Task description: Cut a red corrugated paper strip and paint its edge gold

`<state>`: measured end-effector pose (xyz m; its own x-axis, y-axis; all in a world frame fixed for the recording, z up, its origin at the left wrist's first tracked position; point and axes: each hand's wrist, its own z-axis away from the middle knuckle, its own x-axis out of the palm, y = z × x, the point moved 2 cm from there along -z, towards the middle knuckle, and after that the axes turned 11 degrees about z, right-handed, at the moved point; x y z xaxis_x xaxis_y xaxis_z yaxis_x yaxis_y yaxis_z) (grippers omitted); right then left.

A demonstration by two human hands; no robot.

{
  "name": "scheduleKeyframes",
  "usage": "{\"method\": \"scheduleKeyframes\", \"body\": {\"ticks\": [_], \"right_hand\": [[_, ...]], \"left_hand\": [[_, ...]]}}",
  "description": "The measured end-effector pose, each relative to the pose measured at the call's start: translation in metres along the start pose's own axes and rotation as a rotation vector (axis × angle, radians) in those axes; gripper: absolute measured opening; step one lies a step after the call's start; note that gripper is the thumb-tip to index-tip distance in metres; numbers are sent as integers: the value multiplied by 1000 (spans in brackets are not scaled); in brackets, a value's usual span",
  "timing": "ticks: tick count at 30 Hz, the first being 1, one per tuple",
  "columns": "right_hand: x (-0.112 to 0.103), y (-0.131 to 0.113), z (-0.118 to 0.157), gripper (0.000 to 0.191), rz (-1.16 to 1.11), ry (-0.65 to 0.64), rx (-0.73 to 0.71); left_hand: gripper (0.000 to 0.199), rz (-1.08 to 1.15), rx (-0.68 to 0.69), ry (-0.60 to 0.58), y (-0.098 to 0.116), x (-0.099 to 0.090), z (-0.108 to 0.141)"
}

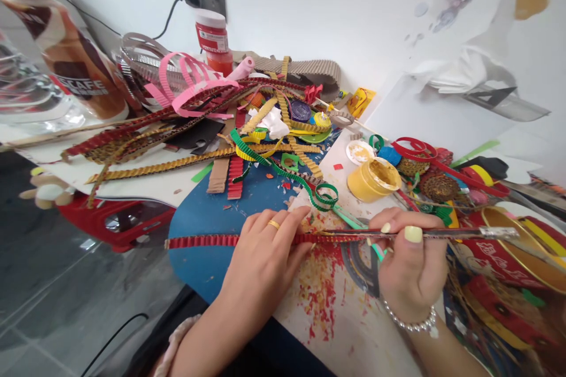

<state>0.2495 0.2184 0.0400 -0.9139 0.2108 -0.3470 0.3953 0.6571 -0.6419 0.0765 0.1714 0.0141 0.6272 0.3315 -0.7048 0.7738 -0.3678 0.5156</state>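
Note:
A long red corrugated cardboard strip lies crosswise over the blue and pale work surface. My left hand, with a gold ring, is closed on its middle, fingers over the strip. My right hand pinches a dark-handled paintbrush between thumb and fingers. The brush's silver ferrule points right, and its handle runs left along the strip. The strip's right end reaches the right fingertips; whether they also grip it I cannot tell. Behind the hands stands an open jar of yellow paint, near a curled green paper strip.
Corrugated strips, pink paper loops and scraps are heaped at the back left. A Nescafe bottle and a red paint jar stand near the wall. A red tin and coiled cardboard pieces crowd the right.

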Motion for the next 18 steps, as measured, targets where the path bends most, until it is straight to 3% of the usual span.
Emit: {"method": "scheduleKeyframes", "body": {"ticks": [18], "right_hand": [[0,-2,1,18,-47,-19,-9]], "left_hand": [[44,6,21,6,2,-2,-1]]}}
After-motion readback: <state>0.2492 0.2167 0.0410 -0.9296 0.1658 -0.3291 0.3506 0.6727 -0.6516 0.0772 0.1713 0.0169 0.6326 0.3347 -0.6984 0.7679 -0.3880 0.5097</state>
